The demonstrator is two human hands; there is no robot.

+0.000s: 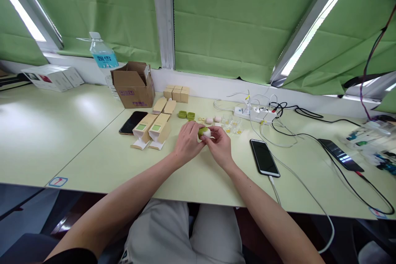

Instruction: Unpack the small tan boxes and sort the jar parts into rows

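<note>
A small rounded piece, green on one side and white on the other [204,133], is held between both hands above the table. My left hand [188,143] is closed around its green side, while my right hand [219,146] pinches the white side with the thumb and fingers. Just beyond my left hand lie small square green cups [187,115]. Pale pink pieces [209,120] and several clear cups with yellow bits [231,123] lie beyond my right hand. Two opened cardboard boxes with green windows [150,128] lie left of my hands.
A brown carton [133,86], a water bottle [103,55] and small closed boxes [176,93] stand at the back. A dark phone [133,122] lies left. On the right are a white-framed phone [265,157], a power strip [255,114], loose cables and another phone [340,154].
</note>
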